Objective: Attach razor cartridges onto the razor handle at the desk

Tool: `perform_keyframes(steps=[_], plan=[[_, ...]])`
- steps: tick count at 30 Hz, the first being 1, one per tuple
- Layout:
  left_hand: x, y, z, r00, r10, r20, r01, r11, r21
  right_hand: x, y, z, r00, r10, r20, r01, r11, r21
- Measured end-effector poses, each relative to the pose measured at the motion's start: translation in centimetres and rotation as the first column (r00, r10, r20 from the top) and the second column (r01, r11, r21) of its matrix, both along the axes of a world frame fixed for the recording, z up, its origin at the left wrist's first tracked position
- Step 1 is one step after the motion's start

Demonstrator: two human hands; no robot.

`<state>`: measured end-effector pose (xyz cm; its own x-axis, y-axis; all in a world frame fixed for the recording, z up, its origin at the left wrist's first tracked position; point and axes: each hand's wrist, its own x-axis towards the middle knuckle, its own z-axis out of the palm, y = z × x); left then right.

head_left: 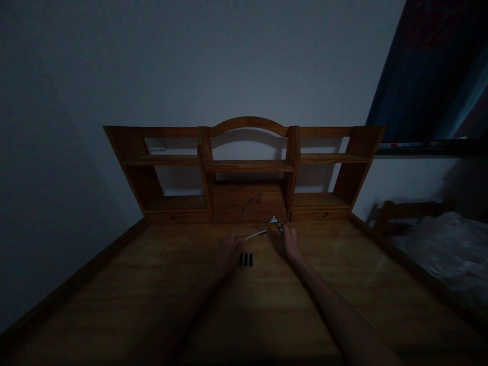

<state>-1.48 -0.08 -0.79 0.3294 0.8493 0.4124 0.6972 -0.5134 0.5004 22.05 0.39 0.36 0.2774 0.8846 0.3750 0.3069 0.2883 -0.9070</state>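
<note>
The thin white stick (255,235) has a dark tip.

Item one: white rod (256,235), slender, with a dark end; held in the left hand (230,249) at its near end, slanting slightly upward to the right, dark end pointing toward the second item.
Item two: dark, short object (280,227) with an irregular whitish tip; gripped in the right hand (290,241), tip angled up and left, apart from the rod; exact type unclear.
</note>
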Motion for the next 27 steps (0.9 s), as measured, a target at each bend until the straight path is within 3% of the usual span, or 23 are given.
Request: perform_keyframes(steps=[8, 14, 22, 27], plan=[[-0.6, 0.7, -0.5, 0.999, -0.025, 0.030, 0.026, 0.999, -0.046, 0.1, 0.1, -0.4, 1.000, -0.005, 0.022, 0.005, 1.000, 0.004], [-0.5, 0.9, 0.2, 0.982, 0.015, 0.189, -0.026, 0.998, 0.060, 0.3, -0.2, -0.1, 0.998, -0.027, 0.051, 0.027, 1.000, -0.002], [-0.5, 0.0, 1.4, 0.985, -0.083, 0.153, 0.107, 0.982, -0.156, 0.3, 0.2, -0.4, 1.000, -0.012, 0.025, 0.012, 1.000, 0.006], [-0.3, -0.3, 1.0, 0.991, -0.112, 0.078, 0.122, 0.983, -0.137, 0.4, 0.6, -0.8, 1.000, -0.002, 0.030, 0.001, 1.000, 0.014]])
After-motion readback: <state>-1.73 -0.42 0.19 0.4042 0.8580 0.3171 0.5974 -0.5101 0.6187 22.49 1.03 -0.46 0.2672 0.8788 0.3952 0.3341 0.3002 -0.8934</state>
